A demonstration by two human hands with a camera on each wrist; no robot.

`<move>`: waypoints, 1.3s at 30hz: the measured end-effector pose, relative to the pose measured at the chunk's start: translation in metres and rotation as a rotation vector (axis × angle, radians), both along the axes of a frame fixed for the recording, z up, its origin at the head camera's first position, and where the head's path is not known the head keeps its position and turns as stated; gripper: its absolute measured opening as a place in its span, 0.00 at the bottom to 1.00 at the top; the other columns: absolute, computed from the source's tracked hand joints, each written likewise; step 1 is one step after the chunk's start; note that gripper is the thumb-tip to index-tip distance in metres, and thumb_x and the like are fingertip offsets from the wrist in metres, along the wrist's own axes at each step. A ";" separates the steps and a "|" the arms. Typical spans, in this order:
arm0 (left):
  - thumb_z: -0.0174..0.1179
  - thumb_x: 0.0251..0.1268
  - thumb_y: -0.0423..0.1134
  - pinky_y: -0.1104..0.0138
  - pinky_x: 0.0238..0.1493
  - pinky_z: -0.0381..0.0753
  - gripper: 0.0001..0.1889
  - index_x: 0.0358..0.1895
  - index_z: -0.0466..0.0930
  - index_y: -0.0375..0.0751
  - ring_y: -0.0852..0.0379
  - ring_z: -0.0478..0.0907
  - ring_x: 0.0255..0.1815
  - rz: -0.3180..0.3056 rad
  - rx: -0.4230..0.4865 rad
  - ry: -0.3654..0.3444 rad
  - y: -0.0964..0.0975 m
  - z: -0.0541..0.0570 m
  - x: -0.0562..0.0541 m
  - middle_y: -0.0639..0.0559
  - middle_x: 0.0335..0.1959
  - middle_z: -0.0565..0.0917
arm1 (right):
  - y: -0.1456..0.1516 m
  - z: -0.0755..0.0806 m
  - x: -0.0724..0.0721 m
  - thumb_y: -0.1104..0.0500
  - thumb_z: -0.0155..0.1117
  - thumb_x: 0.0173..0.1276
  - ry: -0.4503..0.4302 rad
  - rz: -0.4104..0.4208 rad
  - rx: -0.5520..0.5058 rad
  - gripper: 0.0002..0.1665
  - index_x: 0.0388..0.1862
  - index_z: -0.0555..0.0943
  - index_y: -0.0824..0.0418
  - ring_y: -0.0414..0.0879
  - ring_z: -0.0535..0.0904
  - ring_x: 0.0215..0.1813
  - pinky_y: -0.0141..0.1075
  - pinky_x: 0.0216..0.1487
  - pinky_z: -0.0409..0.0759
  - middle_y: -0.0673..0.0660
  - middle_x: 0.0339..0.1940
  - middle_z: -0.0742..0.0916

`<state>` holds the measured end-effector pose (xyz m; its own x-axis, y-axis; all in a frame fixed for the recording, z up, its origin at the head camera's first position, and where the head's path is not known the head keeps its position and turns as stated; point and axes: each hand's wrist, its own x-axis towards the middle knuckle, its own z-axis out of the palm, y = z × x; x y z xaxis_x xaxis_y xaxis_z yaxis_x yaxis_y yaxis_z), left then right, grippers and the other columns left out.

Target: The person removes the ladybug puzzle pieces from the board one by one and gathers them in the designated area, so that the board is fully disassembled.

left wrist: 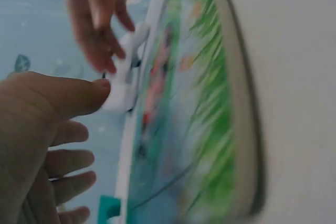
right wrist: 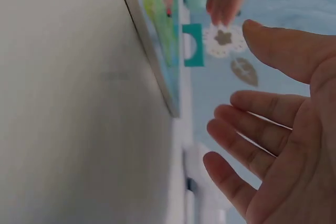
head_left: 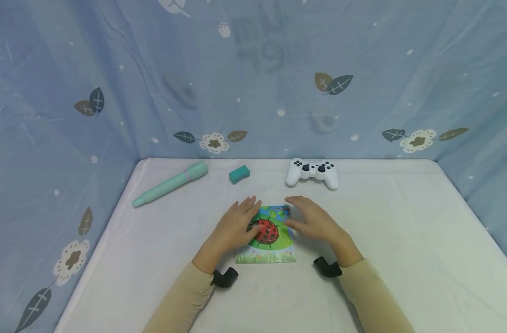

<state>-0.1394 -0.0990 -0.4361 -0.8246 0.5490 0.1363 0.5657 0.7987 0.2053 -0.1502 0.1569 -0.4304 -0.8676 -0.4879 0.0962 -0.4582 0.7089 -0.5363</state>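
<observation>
Cloth wall: the blue patterned cloth rises behind the desk and at both sides; its top is cut off in the head view.
Desk: the white desk bears the things; its near edge is out of sight.
Sleeves: two beige sleeves are cut off at the near side.
Tube: the mint tube lies slanted at far left; in the right wrist view only a blurred piece is seen.
Picture board: the ladybug board lies flat between the hands; its far left part is hidden, and both wrist views show it cut off and partly blurred.
Left hand: this hand is over the board's left side, thumb apart from the fingers; whether it touches, I cannot tell.
Right hand: this hand has thumb and fingers apart, tips just beside the board's right edge; contact is unclear.
Controller: the white controller lies far right of the board, blurred in the wrist views.
Block: the teal block lies beyond the left fingers.
</observation>
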 end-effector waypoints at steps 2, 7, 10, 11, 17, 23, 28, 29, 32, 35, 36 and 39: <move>0.57 0.66 0.51 0.53 0.72 0.64 0.32 0.69 0.65 0.38 0.46 0.64 0.70 -0.025 0.045 -0.016 0.006 -0.005 -0.002 0.41 0.69 0.67 | -0.007 -0.004 -0.006 0.50 0.67 0.62 -0.011 0.031 -0.005 0.34 0.63 0.72 0.65 0.56 0.71 0.65 0.52 0.66 0.71 0.61 0.62 0.78; 0.57 0.67 0.48 0.56 0.71 0.66 0.30 0.68 0.66 0.36 0.47 0.64 0.70 -0.061 0.148 -0.109 0.015 -0.016 -0.004 0.43 0.70 0.67 | -0.016 -0.012 -0.015 0.52 0.69 0.60 -0.016 0.075 -0.008 0.28 0.54 0.77 0.66 0.53 0.75 0.57 0.49 0.63 0.74 0.59 0.53 0.80; 0.56 0.68 0.50 0.56 0.71 0.65 0.31 0.68 0.66 0.36 0.47 0.61 0.72 -0.068 0.170 -0.165 0.016 -0.022 -0.004 0.45 0.71 0.65 | -0.016 -0.016 -0.017 0.53 0.70 0.59 -0.009 0.081 -0.013 0.25 0.51 0.78 0.65 0.53 0.74 0.56 0.48 0.62 0.74 0.59 0.52 0.79; 0.56 0.67 0.51 0.55 0.71 0.66 0.31 0.68 0.66 0.37 0.47 0.61 0.72 -0.069 0.176 -0.177 0.016 -0.024 -0.004 0.45 0.71 0.65 | -0.015 -0.017 -0.017 0.53 0.70 0.59 -0.009 0.083 -0.015 0.24 0.50 0.78 0.65 0.52 0.74 0.56 0.48 0.62 0.74 0.59 0.52 0.79; 0.56 0.67 0.53 0.55 0.71 0.65 0.32 0.68 0.67 0.39 0.49 0.58 0.74 -0.068 0.208 -0.181 0.015 -0.033 -0.006 0.47 0.72 0.64 | -0.012 -0.025 -0.020 0.53 0.70 0.58 0.000 0.090 -0.032 0.23 0.49 0.77 0.62 0.51 0.72 0.56 0.47 0.62 0.73 0.57 0.52 0.77; 0.55 0.67 0.55 0.55 0.72 0.64 0.32 0.69 0.66 0.40 0.50 0.58 0.74 -0.064 0.187 -0.183 0.015 -0.035 -0.009 0.48 0.72 0.64 | -0.013 -0.027 -0.021 0.54 0.69 0.59 0.040 0.110 -0.020 0.21 0.48 0.77 0.63 0.50 0.72 0.54 0.47 0.59 0.75 0.57 0.50 0.77; 0.55 0.67 0.56 0.56 0.72 0.64 0.32 0.68 0.66 0.41 0.50 0.59 0.74 -0.053 0.171 -0.181 0.013 -0.032 -0.009 0.49 0.72 0.64 | -0.018 -0.026 -0.022 0.54 0.70 0.59 0.043 0.112 -0.031 0.21 0.47 0.77 0.64 0.49 0.71 0.51 0.46 0.57 0.75 0.56 0.47 0.76; 0.55 0.67 0.56 0.56 0.72 0.64 0.32 0.68 0.66 0.41 0.49 0.59 0.74 -0.049 0.168 -0.180 0.013 -0.031 -0.009 0.49 0.72 0.64 | -0.020 -0.025 -0.022 0.54 0.70 0.58 0.037 0.110 -0.037 0.21 0.47 0.77 0.64 0.49 0.70 0.51 0.45 0.56 0.75 0.56 0.47 0.76; 0.55 0.66 0.55 0.56 0.71 0.65 0.32 0.68 0.67 0.40 0.49 0.59 0.73 -0.047 0.163 -0.179 0.013 -0.030 -0.009 0.48 0.72 0.64 | -0.023 -0.025 -0.023 0.54 0.70 0.58 0.007 0.098 -0.049 0.22 0.45 0.75 0.63 0.49 0.68 0.49 0.44 0.54 0.75 0.56 0.46 0.74; 0.55 0.66 0.56 0.56 0.72 0.64 0.32 0.68 0.67 0.40 0.49 0.59 0.74 -0.051 0.161 -0.185 0.014 -0.029 -0.008 0.48 0.72 0.64 | -0.024 -0.027 -0.024 0.52 0.70 0.58 -0.024 0.078 -0.041 0.22 0.44 0.73 0.62 0.48 0.66 0.48 0.43 0.51 0.73 0.55 0.45 0.72; 0.55 0.66 0.56 0.56 0.72 0.64 0.33 0.68 0.67 0.40 0.50 0.58 0.74 -0.054 0.161 -0.187 0.015 -0.028 -0.008 0.48 0.72 0.64 | -0.024 -0.027 -0.024 0.52 0.70 0.58 -0.036 0.071 -0.043 0.22 0.44 0.73 0.62 0.49 0.66 0.48 0.43 0.51 0.73 0.55 0.44 0.72; 0.54 0.66 0.57 0.56 0.72 0.63 0.33 0.68 0.66 0.40 0.50 0.58 0.74 -0.056 0.155 -0.193 0.016 -0.027 -0.008 0.49 0.72 0.64 | -0.023 -0.029 -0.025 0.52 0.69 0.58 -0.058 0.052 -0.056 0.22 0.44 0.72 0.61 0.49 0.65 0.46 0.42 0.49 0.72 0.55 0.44 0.72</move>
